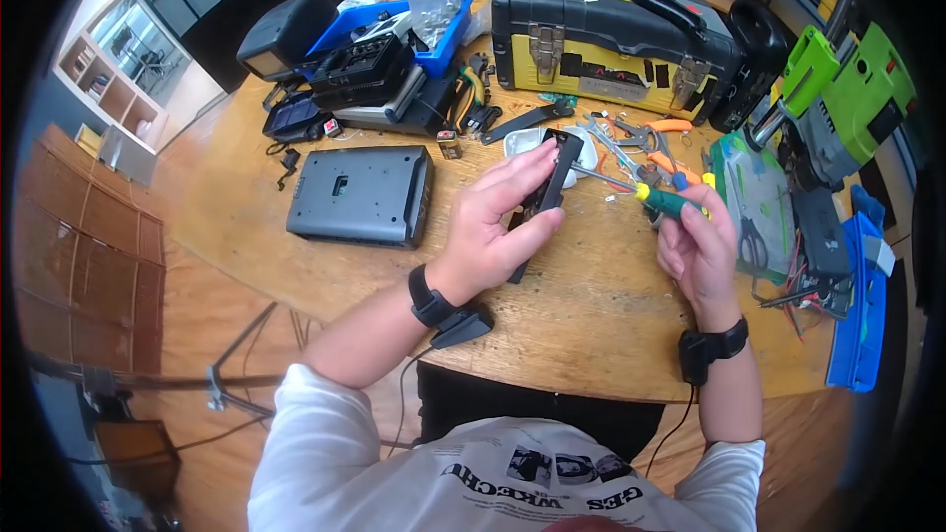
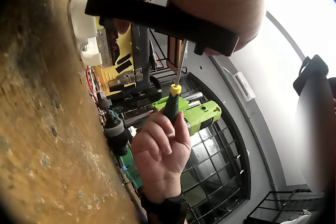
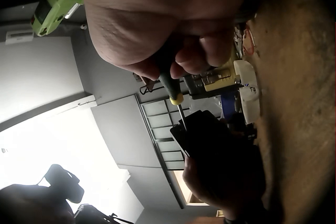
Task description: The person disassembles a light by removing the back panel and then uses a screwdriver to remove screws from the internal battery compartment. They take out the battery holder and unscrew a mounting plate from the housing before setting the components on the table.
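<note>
A long, narrow black plastic part [image 1: 563,169] is gripped in my left hand [image 1: 483,222], tilted above the table with its far end raised. My right hand [image 1: 705,241] holds a screwdriver [image 1: 663,201] by its green and yellow handle. Its thin metal shaft points left, and the tip meets the part near its upper end. In the left wrist view the shaft [image 2: 181,64] runs up to the underside of the part [image 2: 157,16]. From the right wrist view, the tip overlaps the part's dark edge. Behind the part, a small white dish [image 1: 588,151] sits on the table.
A flat black box [image 1: 360,195] lies at left on the wooden table. Behind stand a black and yellow toolbox [image 1: 611,84] and a blue tray [image 1: 450,51] of parts. Pliers [image 1: 650,141] and loose tools lie beyond my hands. A green power tool [image 1: 867,89] and blue bin [image 1: 855,325] are at right.
</note>
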`<state>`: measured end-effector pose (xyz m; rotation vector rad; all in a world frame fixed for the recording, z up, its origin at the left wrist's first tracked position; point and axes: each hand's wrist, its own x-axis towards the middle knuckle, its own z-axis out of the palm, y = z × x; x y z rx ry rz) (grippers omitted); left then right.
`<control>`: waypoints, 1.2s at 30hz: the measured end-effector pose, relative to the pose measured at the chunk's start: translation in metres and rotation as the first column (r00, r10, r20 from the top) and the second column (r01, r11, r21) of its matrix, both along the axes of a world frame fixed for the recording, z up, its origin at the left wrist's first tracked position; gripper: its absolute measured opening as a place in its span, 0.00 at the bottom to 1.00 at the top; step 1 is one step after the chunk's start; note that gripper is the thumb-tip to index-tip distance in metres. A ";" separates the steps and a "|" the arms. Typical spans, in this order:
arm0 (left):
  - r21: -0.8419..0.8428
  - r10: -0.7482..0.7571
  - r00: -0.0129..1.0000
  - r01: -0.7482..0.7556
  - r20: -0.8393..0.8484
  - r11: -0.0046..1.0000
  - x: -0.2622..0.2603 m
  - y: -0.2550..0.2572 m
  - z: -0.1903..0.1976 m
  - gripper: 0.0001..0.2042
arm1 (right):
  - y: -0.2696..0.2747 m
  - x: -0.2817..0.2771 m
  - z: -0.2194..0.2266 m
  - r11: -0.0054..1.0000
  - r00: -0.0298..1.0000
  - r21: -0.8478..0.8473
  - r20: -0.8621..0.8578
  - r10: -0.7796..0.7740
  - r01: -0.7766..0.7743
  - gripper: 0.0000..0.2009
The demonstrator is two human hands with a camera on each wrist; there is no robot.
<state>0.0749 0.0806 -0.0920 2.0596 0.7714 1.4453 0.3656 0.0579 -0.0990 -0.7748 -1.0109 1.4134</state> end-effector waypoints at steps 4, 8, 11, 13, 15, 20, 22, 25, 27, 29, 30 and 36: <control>0.134 0.026 0.999 -0.022 -0.032 0.991 -0.002 -0.005 0.000 0.28 | 0.002 0.002 0.001 0.997 0.996 -0.020 -0.036 0.080 -0.081 0.10; 0.248 0.066 0.998 -0.061 -0.014 0.967 -0.003 -0.009 0.007 0.30 | 0.002 -0.002 -0.001 0.997 0.998 -0.058 0.014 0.060 -0.059 0.14; 0.281 0.095 0.995 -0.093 0.005 0.955 -0.003 -0.011 0.010 0.31 | 0.001 -0.001 -0.004 0.993 0.993 -0.034 0.005 0.116 -0.115 0.15; 0.304 0.122 0.992 -0.124 0.024 0.945 -0.002 -0.012 0.007 0.30 | -0.002 -0.009 0.002 0.992 0.990 0.024 -0.056 0.129 -0.128 0.16; 0.303 0.136 0.989 -0.145 0.051 0.942 -0.001 -0.010 0.004 0.30 | 0.000 -0.003 -0.003 0.984 0.985 0.044 -0.022 0.172 -0.171 0.18; 0.306 0.163 0.984 -0.179 0.077 0.935 0.000 -0.015 0.005 0.31 | 0.000 -0.003 -0.004 0.986 0.988 0.078 -0.029 0.153 -0.150 0.17; 0.339 0.166 0.982 -0.187 0.091 0.922 0.001 -0.015 0.005 0.31 | 0.000 -0.006 -0.004 0.987 0.989 0.072 -0.021 0.148 -0.146 0.17; 0.344 0.171 0.980 -0.196 0.101 0.918 0.001 -0.016 0.005 0.31 | 0.000 -0.006 -0.005 0.986 0.988 0.073 -0.013 0.153 -0.152 0.17; 0.344 0.168 0.981 -0.193 0.103 0.919 0.001 -0.015 0.005 0.32 | 0.001 -0.004 -0.006 0.984 0.987 0.076 -0.008 0.162 -0.161 0.18; 0.342 0.163 0.981 -0.188 0.101 0.920 0.001 -0.014 0.005 0.32 | 0.002 0.000 -0.009 0.976 0.978 0.089 -0.039 0.204 -0.200 0.18; 0.337 0.149 0.984 -0.172 0.095 0.926 0.001 -0.015 0.005 0.32 | 0.002 0.001 -0.009 0.976 0.978 0.084 -0.038 0.203 -0.200 0.18; 0.300 0.107 0.988 -0.135 0.108 0.944 0.002 -0.013 0.003 0.32 | 0.001 -0.001 -0.006 0.968 0.970 0.059 0.014 0.244 -0.244 0.19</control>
